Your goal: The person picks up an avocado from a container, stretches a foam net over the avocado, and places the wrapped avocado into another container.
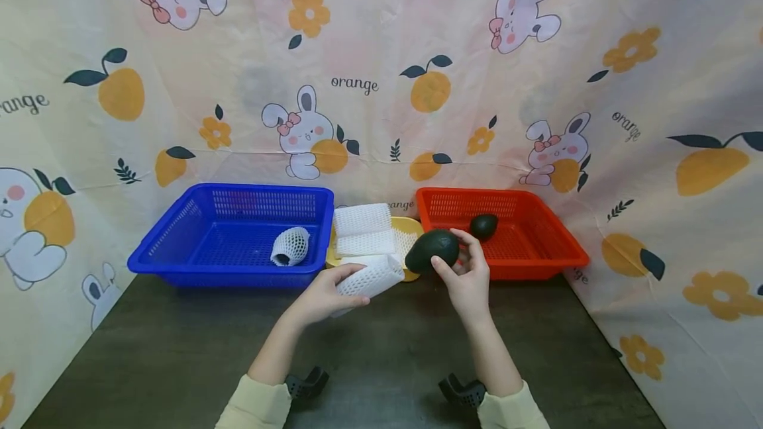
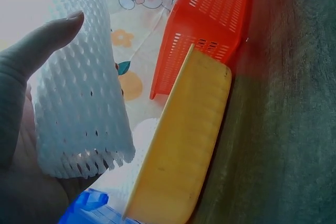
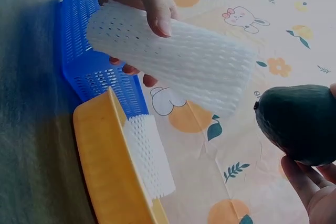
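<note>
My left hand (image 1: 326,294) grips a white foam mesh sleeve (image 1: 371,278), thumb on one side and fingers round the other. In the left wrist view the foam sleeve (image 2: 84,87) appears as a tube with an open end. A dark green avocado (image 1: 432,251) is pinched between the thumb and fingers of my right hand (image 1: 469,278), close to the sleeve's right end. In the right wrist view a gap shows between the avocado (image 3: 299,123) and the sleeve (image 3: 173,56).
A blue basket (image 1: 232,269) at the left holds one sleeved item (image 1: 291,246). Behind my hands, a yellow tray (image 1: 411,224) carries several white foam sleeves (image 1: 363,229). Another avocado (image 1: 483,226) lies in the red basket (image 1: 536,263) at the right. A patterned cloth hangs behind.
</note>
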`<state>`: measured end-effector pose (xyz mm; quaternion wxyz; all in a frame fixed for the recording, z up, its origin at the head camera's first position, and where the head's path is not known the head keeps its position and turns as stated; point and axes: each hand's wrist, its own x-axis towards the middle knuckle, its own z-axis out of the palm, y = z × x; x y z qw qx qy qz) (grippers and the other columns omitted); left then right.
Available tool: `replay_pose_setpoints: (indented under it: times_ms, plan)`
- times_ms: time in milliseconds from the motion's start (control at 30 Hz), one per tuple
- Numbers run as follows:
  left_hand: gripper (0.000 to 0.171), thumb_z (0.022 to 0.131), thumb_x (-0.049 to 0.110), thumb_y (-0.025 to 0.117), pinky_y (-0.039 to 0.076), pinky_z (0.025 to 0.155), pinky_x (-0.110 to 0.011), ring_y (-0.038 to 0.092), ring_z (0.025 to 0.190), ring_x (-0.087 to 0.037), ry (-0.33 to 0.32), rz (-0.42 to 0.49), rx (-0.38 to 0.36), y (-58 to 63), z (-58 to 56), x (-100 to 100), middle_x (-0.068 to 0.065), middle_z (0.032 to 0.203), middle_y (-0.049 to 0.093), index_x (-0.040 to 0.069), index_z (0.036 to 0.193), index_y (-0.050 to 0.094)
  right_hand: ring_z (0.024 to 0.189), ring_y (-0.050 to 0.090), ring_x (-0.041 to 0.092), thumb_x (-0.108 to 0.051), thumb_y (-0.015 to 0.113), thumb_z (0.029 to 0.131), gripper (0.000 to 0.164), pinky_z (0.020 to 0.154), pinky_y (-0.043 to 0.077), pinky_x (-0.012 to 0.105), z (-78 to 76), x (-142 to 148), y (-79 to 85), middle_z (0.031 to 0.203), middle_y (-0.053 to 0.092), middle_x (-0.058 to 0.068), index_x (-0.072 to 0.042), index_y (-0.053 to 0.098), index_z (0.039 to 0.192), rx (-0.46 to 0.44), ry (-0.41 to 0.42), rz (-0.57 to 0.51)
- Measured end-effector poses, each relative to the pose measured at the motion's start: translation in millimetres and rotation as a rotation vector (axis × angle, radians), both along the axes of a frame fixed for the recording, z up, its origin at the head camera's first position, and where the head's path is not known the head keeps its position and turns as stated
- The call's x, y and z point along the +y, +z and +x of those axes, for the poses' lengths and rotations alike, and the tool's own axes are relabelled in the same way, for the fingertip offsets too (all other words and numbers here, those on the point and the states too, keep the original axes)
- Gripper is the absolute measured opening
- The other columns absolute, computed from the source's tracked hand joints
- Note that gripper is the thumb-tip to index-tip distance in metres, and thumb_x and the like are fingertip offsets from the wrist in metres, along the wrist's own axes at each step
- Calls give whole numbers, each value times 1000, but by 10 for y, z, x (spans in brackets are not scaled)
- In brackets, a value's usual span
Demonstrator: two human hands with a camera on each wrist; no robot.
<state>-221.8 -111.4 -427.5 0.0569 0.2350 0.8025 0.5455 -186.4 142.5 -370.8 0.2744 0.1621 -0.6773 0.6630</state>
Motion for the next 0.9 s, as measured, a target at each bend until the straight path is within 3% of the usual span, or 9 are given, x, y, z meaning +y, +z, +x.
replay_pose_setpoints:
  times_ms: [233,367,600,900]
  plan:
    - [49,82,28,77,48,83,-44,58,99,-22,4,-31,69,64,-11,37,-4,118,62,12,125,61,92,60,15,13,67,80,51,76,52,26,-48,-52,76,111,51,5,13,44,125,-28,43,2]
    - [43,85,25,75,49,82,-44,59,99,-22,11,-33,117,129,-26,41,-4,118,63,11,124,63,92,61,16,13,67,80,51,77,52,27,-93,-88,115,111,49,7,14,43,125,-54,72,4]
    - [44,87,26,72,48,83,-43,59,99,-21,32,-17,97,148,-25,61,-5,117,64,9,126,62,95,60,21,8,72,80,50,79,52,31,-264,-48,-96,115,50,8,5,47,124,-78,100,-21]
    - [41,90,29,69,48,84,-43,59,99,-21,0,0,103,193,-27,143,-5,115,64,9,125,62,94,62,22,7,71,80,51,78,53,31,-274,-80,-118,118,51,13,5,47,124,-86,141,1]
